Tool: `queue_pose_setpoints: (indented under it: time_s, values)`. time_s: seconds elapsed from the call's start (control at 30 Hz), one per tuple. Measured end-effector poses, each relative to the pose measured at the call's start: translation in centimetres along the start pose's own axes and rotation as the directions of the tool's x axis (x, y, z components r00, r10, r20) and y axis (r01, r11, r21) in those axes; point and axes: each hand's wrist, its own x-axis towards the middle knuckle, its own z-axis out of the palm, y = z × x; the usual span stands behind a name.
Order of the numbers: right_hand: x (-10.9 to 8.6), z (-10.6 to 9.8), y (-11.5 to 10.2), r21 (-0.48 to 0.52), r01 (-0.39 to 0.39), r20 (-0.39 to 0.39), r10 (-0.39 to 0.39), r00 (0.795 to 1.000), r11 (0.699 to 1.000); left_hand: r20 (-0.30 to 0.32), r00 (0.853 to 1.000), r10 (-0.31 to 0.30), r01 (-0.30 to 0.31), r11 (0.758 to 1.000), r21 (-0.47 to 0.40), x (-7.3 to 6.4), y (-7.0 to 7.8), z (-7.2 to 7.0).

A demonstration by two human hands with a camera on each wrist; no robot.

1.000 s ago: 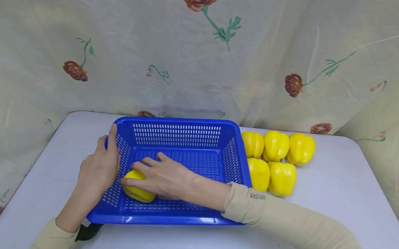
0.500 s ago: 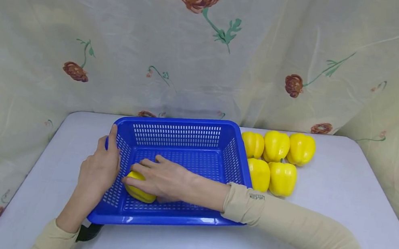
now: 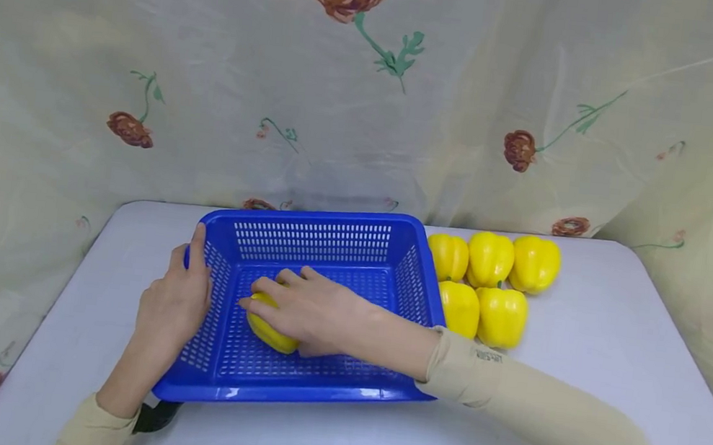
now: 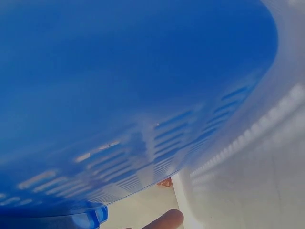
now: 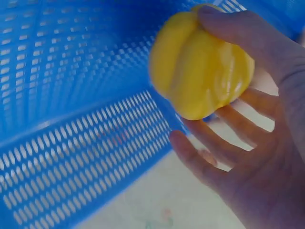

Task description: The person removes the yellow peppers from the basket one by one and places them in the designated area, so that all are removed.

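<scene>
A blue plastic basket [image 3: 295, 394] with slotted walls sits on the table. My left hand [image 3: 174, 305] grips its left rim, one finger lying along the edge. In the left wrist view, the basket's outer wall [image 4: 143, 62] fills most of the picture and one fingertip [image 4: 169, 220] shows at the bottom. Inside the basket, toward its left side, my right hand [image 3: 308, 308] holds a yellow bell pepper [image 3: 270, 331]. From the right wrist, the bell pepper [image 5: 200, 67] appears between the thumb [image 5: 238, 28] and the fingers. Whether it touches the basket floor I cannot tell.
Several yellow bell peppers [image 3: 502, 318] stand in two rows right of the basket, the nearest ones close against its wall. A pale cloth covers the table [image 3: 618, 337]. Behind hangs a flowered curtain [image 3: 459, 117]. Something black [image 3: 156, 417] is at the left wrist.
My right hand has moved the bell pepper a little to the right, away from the basket's left wall. The left hand keeps its grip on the rim. The head view has shifted slightly.
</scene>
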Motion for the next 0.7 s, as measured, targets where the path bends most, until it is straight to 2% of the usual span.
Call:
queue_pose_setpoints:
  time_s: [0.17,0.3,0.5,0.7]
  values:
    - [-2.8,-1.4,1.3,0.03,-0.085,-0.018,0.086,0.996,0.996,0.007,1.0,-0.011,0.011,1.0,-0.003,0.0,-0.1,0.1]
    - [-5.5,-2.2,2.5,0.079,-0.159,-0.067,0.164,0.984,0.984,0.011,1.0,-0.017,0.017,1.0,-0.012,0.0,0.0,0.2]
    - [-9.4,-1.9,4.4,0.143,-0.244,-0.16,0.266,0.951,0.959,0.025,0.999,-0.027,0.028,1.0,-0.013,0.1,0.1,0.1]
    - [-12.6,-1.0,5.6,0.15,-0.33,-0.18,0.354,0.918,0.932,0.043,0.998,-0.042,0.042,0.999,-0.012,0.1,0.1,0.0]
